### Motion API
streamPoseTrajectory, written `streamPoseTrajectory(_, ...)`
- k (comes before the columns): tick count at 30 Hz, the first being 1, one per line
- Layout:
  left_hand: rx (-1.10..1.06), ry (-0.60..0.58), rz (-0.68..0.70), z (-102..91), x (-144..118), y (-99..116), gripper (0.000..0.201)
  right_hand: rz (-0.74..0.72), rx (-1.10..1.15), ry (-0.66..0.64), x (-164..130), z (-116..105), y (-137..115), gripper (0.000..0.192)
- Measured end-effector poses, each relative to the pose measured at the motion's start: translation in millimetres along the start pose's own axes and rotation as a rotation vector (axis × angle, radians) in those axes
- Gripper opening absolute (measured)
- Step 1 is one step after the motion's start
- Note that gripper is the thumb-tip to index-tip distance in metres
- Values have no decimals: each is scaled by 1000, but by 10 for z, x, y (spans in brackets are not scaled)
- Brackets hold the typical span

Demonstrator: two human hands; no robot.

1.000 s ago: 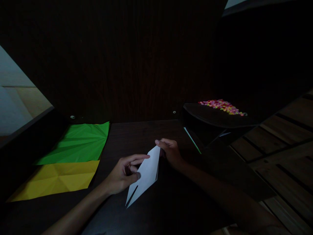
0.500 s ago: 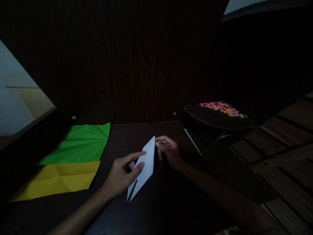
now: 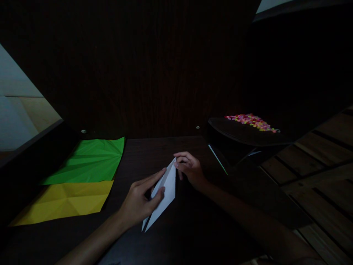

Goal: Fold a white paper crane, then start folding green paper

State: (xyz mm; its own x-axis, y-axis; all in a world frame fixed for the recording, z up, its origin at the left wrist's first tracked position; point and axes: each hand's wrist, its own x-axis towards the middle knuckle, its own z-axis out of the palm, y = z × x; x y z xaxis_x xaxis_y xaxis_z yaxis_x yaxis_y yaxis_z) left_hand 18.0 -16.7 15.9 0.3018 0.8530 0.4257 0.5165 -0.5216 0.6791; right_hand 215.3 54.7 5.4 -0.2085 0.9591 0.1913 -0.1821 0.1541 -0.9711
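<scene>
A white sheet of paper [image 3: 168,187], folded into a long pointed diamond with a split lower end, is held over the dark tabletop. My left hand [image 3: 140,200] grips it from the left, thumb on the front face and fingers along the far edge. At the upper tip, my right hand [image 3: 190,167] pinches the point between thumb and fingers. The two lower points of the paper stick out below my left thumb, with a narrow dark gap between them.
On the left lie a creased green sheet [image 3: 91,160] and a yellow sheet [image 3: 71,202]. A thin pale strip [image 3: 217,159] lies to the right. Many small colourful pieces [image 3: 252,121] rest on a dark curved shelf [image 3: 234,133]. A dark panel [image 3: 154,73] rises behind the tabletop.
My right fingers have closed over the paper's upper tip, where they were beside it before. The paper has turned slightly, and my left hand has shifted a little along it.
</scene>
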Motion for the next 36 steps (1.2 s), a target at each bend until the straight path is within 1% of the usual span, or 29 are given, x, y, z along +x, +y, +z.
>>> streamPoseTrajectory(5,-129,-48,-154,-28,9,-11,49,36,26,4,1,-23,7,22)
streamPoseTrajectory(12,-345,-88,-290,-56,39,-37,50,103,97,4,23,-40,60,21)
streamPoseTrajectory(17,-439,-81,-330,-70,42,-71,48,76,85,-17,19,-37,61,21)
streamPoseTrajectory(21,-524,-110,-380,-74,49,-85,51,77,42,-23,20,-40,49,22)
streamPoseTrajectory(26,-631,-80,-394,-43,106,-71,41,94,36,-15,34,-28,38,26)
streamPoseTrajectory(28,-690,-80,-409,-22,123,-80,40,93,46,-47,31,-24,40,31)
streamPoseTrajectory(32,-773,-84,-460,-9,134,-113,34,74,47,-172,-2,-24,48,41)
streamPoseTrajectory(34,-757,-109,-456,-25,138,-116,31,73,11,-203,-23,-25,49,40)
streamPoseTrajectory(36,-747,-152,-450,-46,146,-110,33,79,-38,-194,-36,-25,46,33)
